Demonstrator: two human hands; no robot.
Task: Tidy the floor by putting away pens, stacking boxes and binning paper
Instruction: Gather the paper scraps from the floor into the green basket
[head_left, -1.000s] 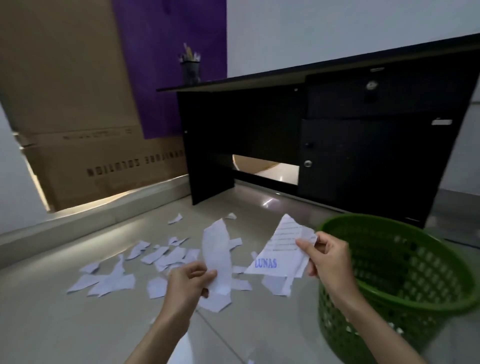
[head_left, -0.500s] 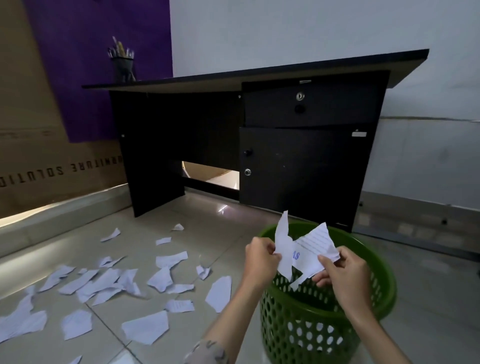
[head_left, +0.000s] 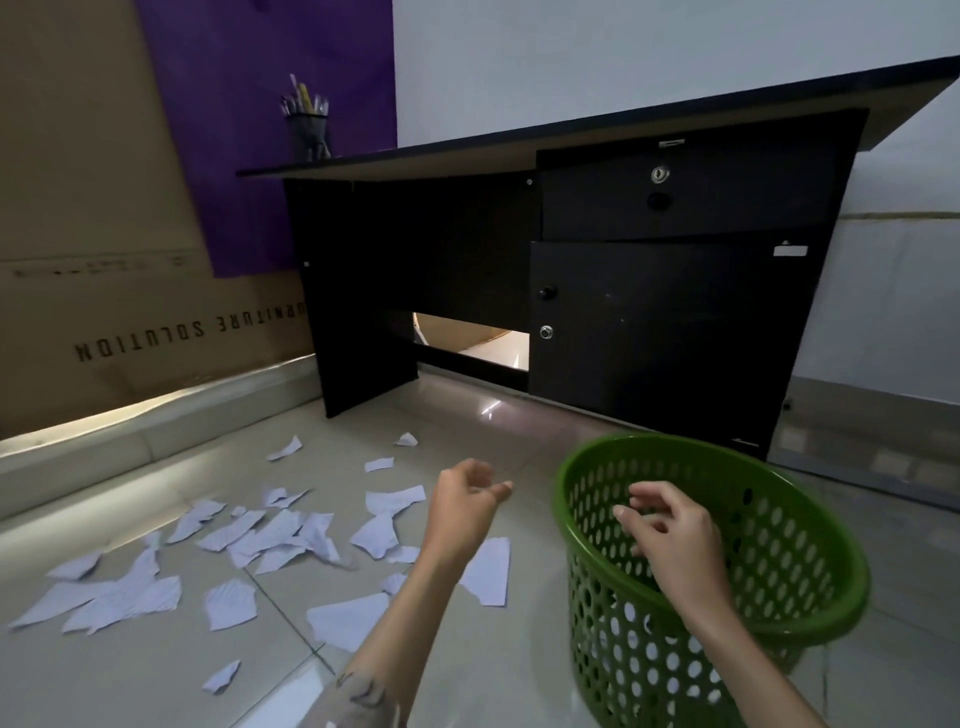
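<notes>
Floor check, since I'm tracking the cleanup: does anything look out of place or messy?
Yes. Torn paper scraps lie scattered over the floor tiles, left of the green basket. Both the left hand and right hand hold nothing.

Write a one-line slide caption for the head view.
Both hands, left and right, empty beside and above the green basket, torn paper scraps scattered across the floor.

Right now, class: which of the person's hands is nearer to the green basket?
The right hand. It hovers above the green basket's open mouth, holding nothing. The left hand is beside the basket, off its left rim, over the floor.
</notes>
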